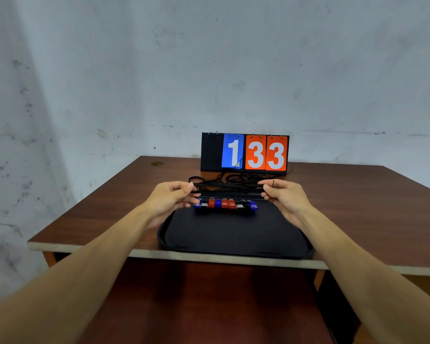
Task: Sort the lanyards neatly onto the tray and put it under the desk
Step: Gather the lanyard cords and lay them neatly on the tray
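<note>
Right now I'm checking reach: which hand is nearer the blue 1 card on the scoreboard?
Left, narrowly. The left hand sits below and left of the blue 1 card; the right hand is below and farther right, under the orange 3s. Both pinch the black cords.

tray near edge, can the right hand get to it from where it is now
Probably yes. The tray's near rim is bare and overhangs nothing, but the right hand is pinching the black cords with the left hand, so it must let go first.
</note>
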`<state>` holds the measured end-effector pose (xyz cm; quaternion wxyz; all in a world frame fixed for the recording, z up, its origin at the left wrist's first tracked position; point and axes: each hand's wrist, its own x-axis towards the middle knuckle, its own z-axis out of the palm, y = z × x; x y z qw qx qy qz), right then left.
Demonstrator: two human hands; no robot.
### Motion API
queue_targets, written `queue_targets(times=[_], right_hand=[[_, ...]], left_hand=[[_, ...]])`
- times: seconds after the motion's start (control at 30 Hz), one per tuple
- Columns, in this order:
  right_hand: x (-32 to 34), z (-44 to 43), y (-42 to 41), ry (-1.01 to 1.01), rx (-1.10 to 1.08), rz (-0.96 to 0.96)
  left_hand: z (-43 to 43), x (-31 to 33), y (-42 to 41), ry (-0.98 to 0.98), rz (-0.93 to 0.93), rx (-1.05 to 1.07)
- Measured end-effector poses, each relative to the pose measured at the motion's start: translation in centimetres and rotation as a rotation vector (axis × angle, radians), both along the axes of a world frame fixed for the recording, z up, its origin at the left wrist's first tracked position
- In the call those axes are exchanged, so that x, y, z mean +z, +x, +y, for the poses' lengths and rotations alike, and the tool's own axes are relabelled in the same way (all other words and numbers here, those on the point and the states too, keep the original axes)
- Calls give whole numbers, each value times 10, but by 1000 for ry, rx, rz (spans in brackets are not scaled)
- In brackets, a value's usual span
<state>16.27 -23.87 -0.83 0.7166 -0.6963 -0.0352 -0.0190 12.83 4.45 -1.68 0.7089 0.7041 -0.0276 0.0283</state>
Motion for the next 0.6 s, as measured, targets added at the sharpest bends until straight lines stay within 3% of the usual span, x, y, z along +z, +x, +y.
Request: queue_targets(times=[0.23,0.47,0.6], right_hand=[[-4,2,3,79,63,69],[-19,5,9,28,91,84],[-27,6,13,-102,86,58]], left_hand=[[1,-7,6,-172,14,79],[13,-21,12,133,-25,179],[17,-28,18,302,-77,192]])
